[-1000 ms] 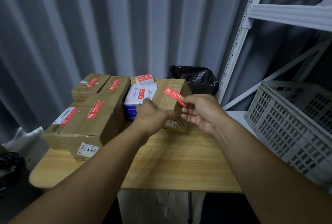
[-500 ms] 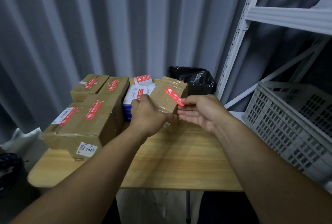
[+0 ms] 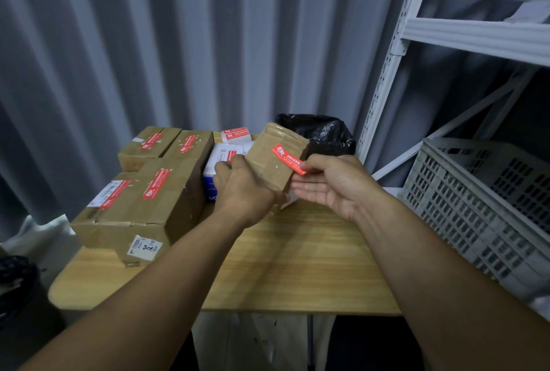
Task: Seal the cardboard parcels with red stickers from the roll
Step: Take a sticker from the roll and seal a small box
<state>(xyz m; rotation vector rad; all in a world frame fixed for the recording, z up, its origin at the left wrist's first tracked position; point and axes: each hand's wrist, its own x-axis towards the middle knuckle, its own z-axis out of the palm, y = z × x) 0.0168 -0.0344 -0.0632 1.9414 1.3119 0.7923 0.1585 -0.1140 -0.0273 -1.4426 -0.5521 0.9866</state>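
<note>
- Small parcel (image 3: 272,162): brown cardboard, taped over, held tilted above far-middle of table (image 3: 297,266); lower corner hidden behind hand, so can't tell if touching tabletop.
- Red sticker (image 3: 288,159): lying diagonally across parcel's upward face, left end on cardboard, right end sticking out past parcel's right edge.
- Left hand (image 3: 244,189): back towards camera, fingers curled round parcel's left and lower side, gripping it.
- Right hand (image 3: 330,183): palm up, just right of parcel; thumb and forefinger pinching sticker's free right end, other fingers roughly straight beneath.
- Sticker roll (image 3: 236,135): white w/ red labels, far side of table, just behind parcel's left corner.
- White box (image 3: 226,159): blue lower edge, red sticker on top, between roll and left hand, partly hidden by hand.
- Large parcel (image 3: 143,203): near-left on table, two red stickers on top, white label on near face.
- Two smaller parcels (image 3: 166,144): far-left, side by side, one red sticker each.
- Black bag (image 3: 321,132): behind table, far right of parcel.
- Grey crate (image 3: 482,201): right of table, slotted walls.
- White rack (image 3: 384,81): upright and shelves, far right.
- Grey ribbed wall (image 3: 148,43): behind everything.
</note>
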